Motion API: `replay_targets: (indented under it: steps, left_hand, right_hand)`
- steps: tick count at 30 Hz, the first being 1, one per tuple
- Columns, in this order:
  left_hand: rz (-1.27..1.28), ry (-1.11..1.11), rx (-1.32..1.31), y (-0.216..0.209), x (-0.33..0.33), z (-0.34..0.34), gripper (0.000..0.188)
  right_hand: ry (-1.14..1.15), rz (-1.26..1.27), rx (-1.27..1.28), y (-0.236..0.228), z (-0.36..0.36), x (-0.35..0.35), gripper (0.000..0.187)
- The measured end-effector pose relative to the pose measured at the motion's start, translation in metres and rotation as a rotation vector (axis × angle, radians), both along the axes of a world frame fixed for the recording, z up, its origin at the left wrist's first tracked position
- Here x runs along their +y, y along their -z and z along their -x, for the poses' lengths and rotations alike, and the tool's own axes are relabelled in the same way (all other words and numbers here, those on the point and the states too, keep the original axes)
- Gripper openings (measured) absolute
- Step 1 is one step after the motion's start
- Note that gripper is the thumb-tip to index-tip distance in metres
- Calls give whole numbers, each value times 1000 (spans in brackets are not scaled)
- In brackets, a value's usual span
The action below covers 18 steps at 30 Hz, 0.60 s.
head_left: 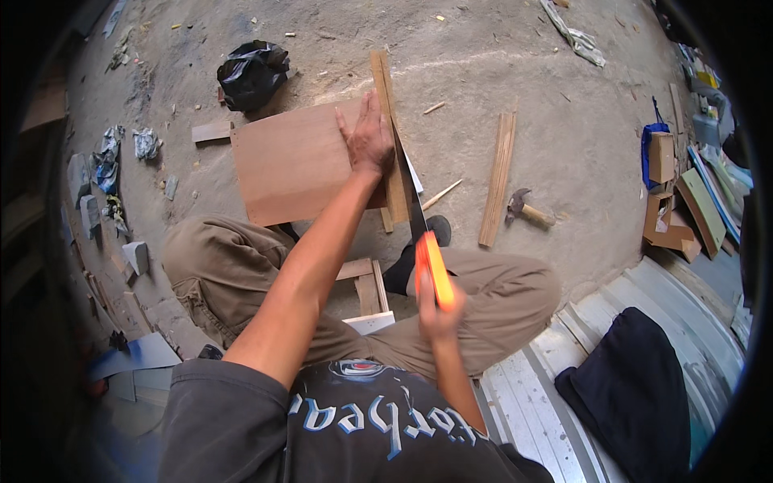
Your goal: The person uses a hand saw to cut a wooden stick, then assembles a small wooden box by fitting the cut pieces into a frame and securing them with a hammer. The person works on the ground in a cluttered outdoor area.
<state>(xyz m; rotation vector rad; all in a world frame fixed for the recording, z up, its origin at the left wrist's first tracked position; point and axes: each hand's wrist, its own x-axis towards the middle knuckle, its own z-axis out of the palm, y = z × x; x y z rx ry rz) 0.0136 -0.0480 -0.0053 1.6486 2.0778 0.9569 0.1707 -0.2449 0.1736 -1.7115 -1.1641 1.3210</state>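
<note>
My left hand point(370, 143) lies flat with fingers stretched out, pressing on a reddish-brown wooden panel point(294, 161) and against a narrow wooden strip point(383, 88) along the panel's right edge. In my right hand point(439, 315) is a handsaw, its orange handle point(436, 272) gripped in closed fingers. The saw's dark blade point(415, 211) points away from me and runs close along the strip's right side. Whether its teeth are in the wood I cannot tell. My right hand looks slightly blurred.
A hammer point(531, 211) and a loose wooden batten point(498, 179) lie to the right. A black plastic bag point(253, 74) sits beyond the panel. Between my legs stands a small wooden frame point(367, 291). Dark cloth point(628, 394) rests on metal sheeting point(535, 394) at lower right.
</note>
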Motion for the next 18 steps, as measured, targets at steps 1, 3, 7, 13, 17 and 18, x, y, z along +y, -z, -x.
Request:
replay_targets:
  steps: [1,3,7,13,17,18]
  left_hand:
    - [-36,-4,2,2,7,-1,54]
    - [-16,-5,-24,1,14,-3,54]
    - [-14,-35,-23,2,6,3,54]
    - [-40,0,9,3,9,0,54]
    - [-3,0,-11,2,8,1,54]
    - [16,-5,-18,-1,7,3,54]
  right_hand:
    - [-2,-111,-47,24,15,31,15]
    - [-15,-114,-41,43,36,89,19]
    - [-58,-210,-105,2,3,-9,13]
    - [4,-155,-31,32,25,56,19]
    - [-50,-127,-65,28,26,50,17]
    - [-73,-161,-78,13,12,11,14]
